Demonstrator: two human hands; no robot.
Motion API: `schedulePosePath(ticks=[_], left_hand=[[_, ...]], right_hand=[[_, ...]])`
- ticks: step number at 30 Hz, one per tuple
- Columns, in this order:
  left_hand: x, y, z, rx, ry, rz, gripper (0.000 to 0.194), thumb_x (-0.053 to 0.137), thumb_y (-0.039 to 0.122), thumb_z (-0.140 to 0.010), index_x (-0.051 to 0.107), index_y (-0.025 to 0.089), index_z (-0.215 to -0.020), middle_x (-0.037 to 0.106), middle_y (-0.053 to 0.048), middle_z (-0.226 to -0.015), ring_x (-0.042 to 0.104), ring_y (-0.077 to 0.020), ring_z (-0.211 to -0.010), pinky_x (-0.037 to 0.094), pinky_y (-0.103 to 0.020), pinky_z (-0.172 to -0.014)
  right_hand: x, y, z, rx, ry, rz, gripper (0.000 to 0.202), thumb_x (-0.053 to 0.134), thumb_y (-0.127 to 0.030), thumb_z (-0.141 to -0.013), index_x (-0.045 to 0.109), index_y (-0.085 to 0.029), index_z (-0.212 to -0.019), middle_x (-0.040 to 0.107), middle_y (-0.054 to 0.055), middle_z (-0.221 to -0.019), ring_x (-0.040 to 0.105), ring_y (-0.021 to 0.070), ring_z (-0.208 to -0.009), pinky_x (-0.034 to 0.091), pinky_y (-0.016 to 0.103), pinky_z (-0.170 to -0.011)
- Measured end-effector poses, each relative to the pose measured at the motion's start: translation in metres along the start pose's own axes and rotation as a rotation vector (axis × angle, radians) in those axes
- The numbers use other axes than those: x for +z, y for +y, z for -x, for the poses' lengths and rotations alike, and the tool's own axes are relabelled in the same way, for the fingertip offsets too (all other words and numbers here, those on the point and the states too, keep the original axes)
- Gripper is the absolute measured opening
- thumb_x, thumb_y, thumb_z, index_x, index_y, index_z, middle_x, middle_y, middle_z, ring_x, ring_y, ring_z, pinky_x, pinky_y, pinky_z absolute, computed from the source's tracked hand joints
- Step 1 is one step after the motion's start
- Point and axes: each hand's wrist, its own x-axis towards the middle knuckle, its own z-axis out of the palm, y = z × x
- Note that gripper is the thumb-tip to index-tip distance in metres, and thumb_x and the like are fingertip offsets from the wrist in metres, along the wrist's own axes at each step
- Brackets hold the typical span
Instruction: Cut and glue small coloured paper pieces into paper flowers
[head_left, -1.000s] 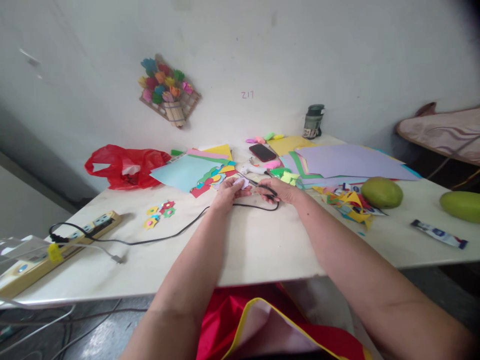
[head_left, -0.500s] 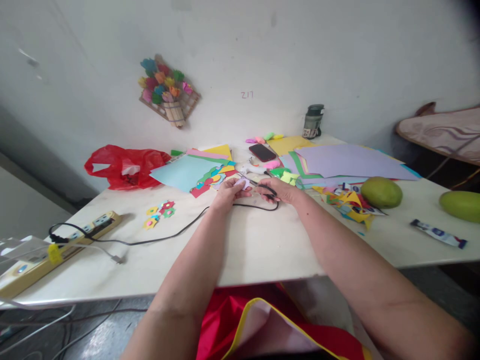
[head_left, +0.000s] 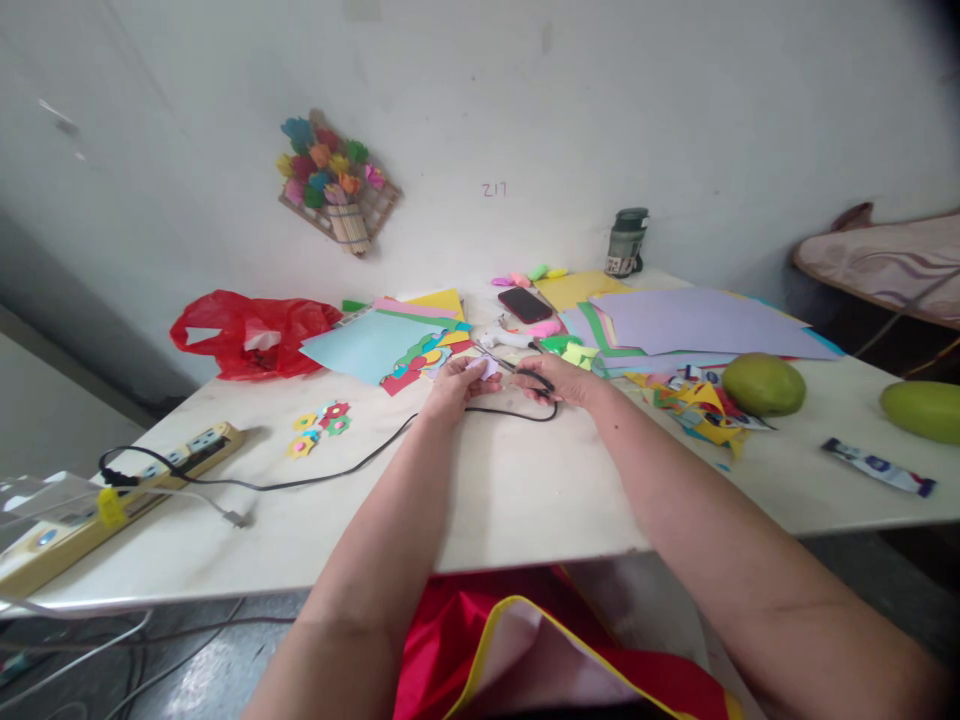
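Observation:
Between the thumb and fingers of my left hand is a small piece of lilac paper. My right hand is closed around the black handles of a pair of scissors. The scissor blades point left, at the lilac paper; whether they touch it I cannot tell. Just beyond my hands lies a white glue gun. Coloured paper cut-outs are heaped past my left hand. Several small paper flowers rest on the table to the left.
A black cord runs from the power strip across the table beneath my hands. Paper scraps, green mangoes and a tube lie right. Coloured sheets, a phone and a red bag are behind.
The lilac paper in my left hand has shifted and tilted slightly near the scissor blades. Both hands keep nearly the same place.

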Motion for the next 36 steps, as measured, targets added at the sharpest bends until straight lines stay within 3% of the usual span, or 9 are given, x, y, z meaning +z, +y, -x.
schedulePosePath(ticks=[7, 13, 18, 23, 29, 36], left_hand=[[0.004, 0.005, 0.004, -0.013, 0.053, 0.011, 0.028, 0.075, 0.031, -0.069, 0.055, 0.016, -0.081, 0.065, -0.001, -0.065, 0.064, -0.0133, -0.055, 0.054, -0.026, -0.061], [0.002, 0.004, 0.003, -0.032, -0.043, 0.033, 0.022, 0.074, 0.026, -0.07, 0.058, 0.012, -0.075, 0.063, -0.002, -0.067, 0.057, -0.0069, -0.052, 0.052, -0.021, -0.063], [-0.001, 0.001, -0.001, -0.024, 0.04, 0.092, 0.019, 0.074, 0.021, -0.07, 0.056, 0.014, -0.071, 0.059, 0.001, -0.061, 0.053, -0.0052, -0.05, 0.05, -0.017, -0.057], [0.001, 0.003, 0.002, -0.031, 0.095, 0.076, 0.021, 0.071, 0.021, -0.072, 0.055, 0.015, -0.084, 0.066, -0.002, -0.07, 0.064, -0.0124, -0.058, 0.055, -0.026, -0.062], [0.003, 0.005, 0.004, 0.002, 0.084, 0.022, 0.027, 0.072, 0.029, -0.072, 0.049, 0.017, -0.079, 0.061, 0.002, -0.058, 0.054, -0.0081, -0.042, 0.048, -0.02, -0.047], [0.004, 0.006, 0.003, -0.042, 0.02, 0.167, 0.021, 0.075, 0.018, -0.068, 0.054, 0.013, -0.073, 0.057, 0.003, -0.059, 0.051, -0.0048, -0.05, 0.054, -0.024, -0.068]], right_hand=[[-0.005, 0.012, -0.009, -0.005, -0.026, -0.023, 0.027, 0.065, -0.042, -0.072, 0.052, -0.019, -0.069, 0.048, -0.005, -0.045, 0.039, 0.006, -0.034, 0.026, 0.019, -0.032], [-0.003, 0.009, -0.008, 0.011, -0.021, -0.032, 0.026, 0.065, -0.039, -0.072, 0.051, -0.018, -0.068, 0.047, -0.005, -0.045, 0.039, 0.0057, -0.034, 0.027, 0.018, -0.032], [-0.001, 0.004, -0.004, 0.01, 0.0, 0.004, 0.027, 0.065, -0.04, -0.073, 0.05, -0.018, -0.068, 0.047, -0.006, -0.045, 0.039, 0.0051, -0.033, 0.025, 0.018, -0.031], [-0.002, 0.005, -0.005, 0.013, -0.017, 0.01, 0.028, 0.065, -0.042, -0.073, 0.05, -0.018, -0.07, 0.048, -0.006, -0.045, 0.04, 0.0052, -0.032, 0.023, 0.017, -0.03], [-0.002, 0.007, -0.006, 0.017, -0.02, -0.033, 0.027, 0.065, -0.04, -0.072, 0.05, -0.018, -0.068, 0.047, -0.006, -0.044, 0.039, 0.0052, -0.032, 0.022, 0.018, -0.03], [0.001, 0.001, -0.003, 0.013, 0.008, -0.008, 0.025, 0.064, -0.038, -0.073, 0.05, -0.018, -0.068, 0.047, -0.006, -0.045, 0.038, 0.0048, -0.033, 0.026, 0.017, -0.031]])
